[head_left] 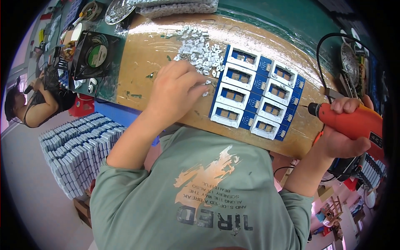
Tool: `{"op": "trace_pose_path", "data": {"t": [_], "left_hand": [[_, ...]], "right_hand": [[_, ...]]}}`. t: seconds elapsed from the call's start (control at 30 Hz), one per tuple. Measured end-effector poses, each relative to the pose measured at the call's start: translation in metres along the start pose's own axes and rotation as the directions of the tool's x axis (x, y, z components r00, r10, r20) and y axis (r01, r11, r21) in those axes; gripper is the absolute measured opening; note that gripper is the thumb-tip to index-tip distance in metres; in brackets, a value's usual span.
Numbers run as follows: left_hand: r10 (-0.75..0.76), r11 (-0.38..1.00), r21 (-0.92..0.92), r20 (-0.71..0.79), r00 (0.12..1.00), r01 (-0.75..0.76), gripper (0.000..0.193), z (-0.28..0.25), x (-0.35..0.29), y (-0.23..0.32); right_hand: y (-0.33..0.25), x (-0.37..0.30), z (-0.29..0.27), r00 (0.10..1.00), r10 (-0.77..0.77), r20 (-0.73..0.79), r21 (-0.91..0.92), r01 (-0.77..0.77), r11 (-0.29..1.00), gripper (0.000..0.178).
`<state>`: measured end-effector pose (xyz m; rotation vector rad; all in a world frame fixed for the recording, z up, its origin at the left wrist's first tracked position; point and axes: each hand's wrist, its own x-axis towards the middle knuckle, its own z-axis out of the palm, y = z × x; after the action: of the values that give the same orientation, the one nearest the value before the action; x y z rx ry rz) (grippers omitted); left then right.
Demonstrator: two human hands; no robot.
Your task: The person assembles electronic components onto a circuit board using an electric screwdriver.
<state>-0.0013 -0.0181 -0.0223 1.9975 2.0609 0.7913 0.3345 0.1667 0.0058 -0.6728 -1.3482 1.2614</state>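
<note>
My left hand [177, 91] is at the near edge of a heap of small white plastic pieces [196, 48]. Its fingers are bent, and thumb and forefinger come together at one small white plastic piece [207, 82]. My right hand [339, 125] is wrapped round a red electric screwdriver [352, 121] with a black nose. Its thin bit points left, toward a blue circuit board panel [259, 85], and stays apart from it. White rectangular frames [235, 96] lie on the panel in two slanting rows, with openings showing brown beneath. Small screws sit on the upper right frame.
Under the panel lies a brown board [139, 54] on a green table. A black fan [95, 55] stands at the left, a metal dish [118, 11] behind it. Stacked white parts [79, 154] stand beside the table. Another person [37, 100] sits far left. A black cable [318, 50] loops at the right.
</note>
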Motion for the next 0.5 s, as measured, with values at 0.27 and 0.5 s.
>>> {"op": "trace_pose_path", "data": {"t": [0.27, 0.5], "left_hand": [[-0.022, 0.999, -0.026, -0.01, 1.0, 0.021, 0.015, -0.0076, -0.0023, -0.0047], [0.022, 0.999, -0.031, 0.062, 0.998, -0.02, 0.016, -0.0071, 0.0019, -0.002]], "right_hand": [[0.0039, 0.0039, -0.0063, 0.995, -0.013, 0.098, 0.1, 0.003, 0.995, 0.102], [0.0033, 0.0025, -0.0072, 0.995, -0.002, 0.096, 0.114, -0.009, 0.993, 0.101]]}}
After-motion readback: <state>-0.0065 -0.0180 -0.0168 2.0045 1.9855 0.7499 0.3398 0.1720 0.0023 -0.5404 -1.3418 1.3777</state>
